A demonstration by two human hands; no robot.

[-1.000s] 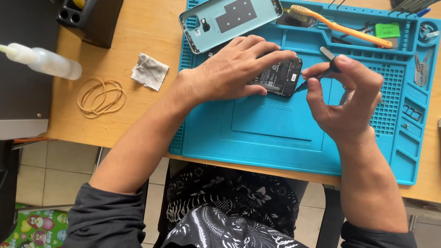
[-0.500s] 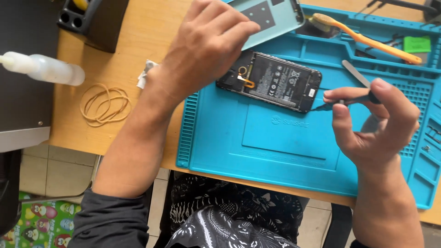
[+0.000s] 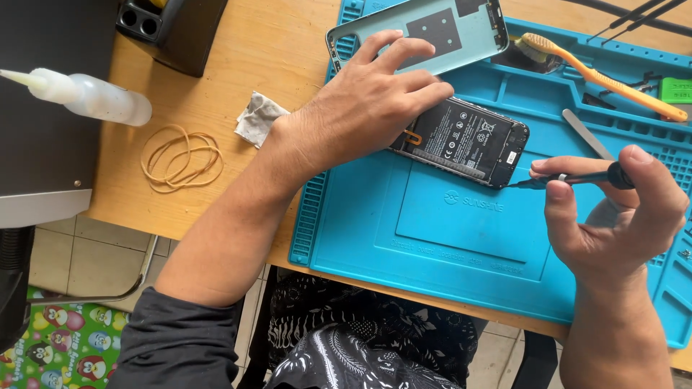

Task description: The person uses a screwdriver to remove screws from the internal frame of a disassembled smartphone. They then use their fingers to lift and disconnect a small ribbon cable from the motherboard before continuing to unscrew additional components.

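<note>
Pinching a slim black screwdriver in clenched fingers, the right hand aims its tip at the opened phone's lower corner on the blue repair mat. Left hand lies flat, grasping nothing, pinning the phone's near end. A slip could gouge that exposed battery.

Bare blue mat below opened phone; toothbrush beyond.

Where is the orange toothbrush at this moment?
In the head view, the orange toothbrush lies at the upper right, in a tray at the far edge of the blue mat, right of the phone back cover.
</note>
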